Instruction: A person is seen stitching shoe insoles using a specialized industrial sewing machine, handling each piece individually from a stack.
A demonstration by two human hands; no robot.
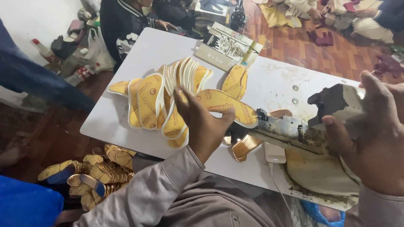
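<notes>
1. Where the gold insole (227,107) lies flat above the table, we see our left hand (202,122) grasping it from the near side, fingers curled over its near end, thumb stretched along its edge.
2. Its far tip reaches the nozzle of the glue tool (290,130), a grimy metal device that our right hand (370,134) clasps by its grey body, thumb on top.
3. Just left of the held insole, touching our left fingers, a fanned stack of insoles (160,101) lies gold side up, with white rims showing.
4. Two more insoles (235,80) lie beyond it, and a curled gold strip (244,147) lies under the tool.
5. A flat printed box (227,48) rests at the table's far edge; we cannot tell what is in it.
6. A white power bank (274,153) with a cable sits near the table's near edge.
7. The white table (126,80) is smeared with dried glue under the tool.
8. On the wooden floor (328,54) a pile of gold pieces (99,172) lies lower left, and other people sit beyond the table among bags and scraps.
</notes>
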